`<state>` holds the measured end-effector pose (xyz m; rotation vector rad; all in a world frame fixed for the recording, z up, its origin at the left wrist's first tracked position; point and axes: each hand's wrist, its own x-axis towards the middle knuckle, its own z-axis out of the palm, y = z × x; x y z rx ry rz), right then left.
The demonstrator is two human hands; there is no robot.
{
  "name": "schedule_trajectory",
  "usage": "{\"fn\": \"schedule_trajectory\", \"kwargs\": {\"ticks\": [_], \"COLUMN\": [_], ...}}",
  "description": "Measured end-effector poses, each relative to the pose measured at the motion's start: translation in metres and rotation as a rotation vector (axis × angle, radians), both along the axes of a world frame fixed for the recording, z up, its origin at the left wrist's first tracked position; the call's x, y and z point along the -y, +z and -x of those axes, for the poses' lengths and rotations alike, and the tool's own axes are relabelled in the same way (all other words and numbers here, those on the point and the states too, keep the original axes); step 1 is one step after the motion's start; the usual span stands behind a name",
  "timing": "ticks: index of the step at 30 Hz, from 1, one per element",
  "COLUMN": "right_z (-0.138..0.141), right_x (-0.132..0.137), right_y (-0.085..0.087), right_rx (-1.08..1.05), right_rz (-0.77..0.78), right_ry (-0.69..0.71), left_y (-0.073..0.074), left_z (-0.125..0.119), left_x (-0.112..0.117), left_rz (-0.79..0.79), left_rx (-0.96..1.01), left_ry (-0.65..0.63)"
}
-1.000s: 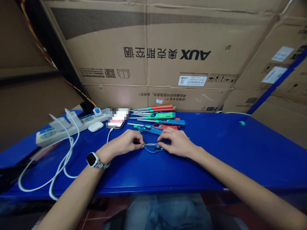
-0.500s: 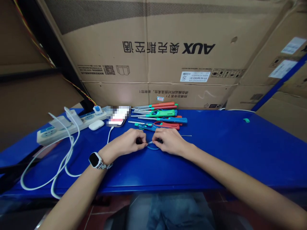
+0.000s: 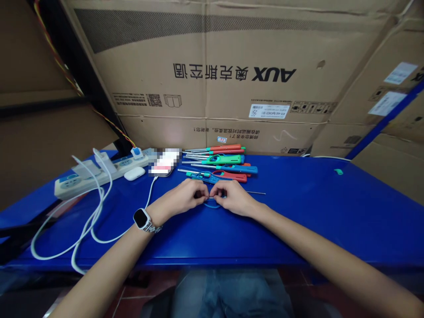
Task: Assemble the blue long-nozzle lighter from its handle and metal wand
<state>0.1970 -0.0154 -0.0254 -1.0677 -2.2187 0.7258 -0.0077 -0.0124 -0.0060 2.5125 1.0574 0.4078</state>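
My left hand (image 3: 185, 198) and my right hand (image 3: 230, 197) rest on the blue table (image 3: 314, 207), fingertips almost touching. Both are closed in a pinch on a small blue lighter part (image 3: 212, 203) with a thin metal tube, lying between them. Most of that part is hidden under my fingers. A thin metal rod (image 3: 256, 192) sticks out to the right of my right hand. Just behind my hands lies a pile of long-nosed lighters (image 3: 220, 162) in red, green and blue.
A white power strip (image 3: 96, 174) with plugs and looping white cables (image 3: 82, 229) sits at the left. A white earbud case (image 3: 134, 173) and a phone (image 3: 164, 163) lie beside it. Large cardboard boxes (image 3: 232, 75) wall off the back. A small green piece (image 3: 338, 171) lies far right.
My hands have drawn closer together over the blue part, covering more of it. The view has shifted slightly.
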Motion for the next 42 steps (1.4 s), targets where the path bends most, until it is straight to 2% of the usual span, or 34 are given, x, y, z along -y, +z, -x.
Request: {"fn": "schedule_trajectory", "kwargs": {"ticks": [5, 9, 16, 21, 28, 34, 38, 42], "right_z": [-0.007, -0.009, -0.010, -0.013, -0.010, -0.009, -0.009, -0.010], "right_x": [-0.002, -0.005, -0.003, -0.001, -0.001, 0.001, 0.001, 0.003], "right_y": [0.006, 0.007, 0.003, 0.003, 0.010, 0.007, 0.003, 0.004], "right_rx": [0.121, 0.199, 0.163, 0.157, 0.187, 0.200, 0.191, 0.214], "right_rz": [-0.109, -0.127, -0.141, -0.145, -0.052, -0.082, -0.088, -0.138], "right_ry": [0.006, 0.053, 0.024, 0.042, -0.022, -0.059, -0.061, -0.050], "left_y": [-0.004, -0.009, -0.013, -0.013, -0.014, -0.010, -0.011, -0.015], "left_z": [0.001, 0.002, 0.004, 0.002, 0.002, 0.001, 0.004, 0.004], "left_x": [0.005, 0.009, 0.020, 0.023, 0.025, 0.026, 0.025, 0.023], "left_rz": [-0.030, -0.119, -0.364, -0.457, -0.481, -0.500, -0.452, -0.330], "left_rx": [-0.022, -0.030, -0.182, -0.227, -0.259, -0.328, -0.225, -0.079], "left_ry": [0.011, -0.005, -0.076, -0.097, -0.117, -0.110, -0.120, -0.071]}}
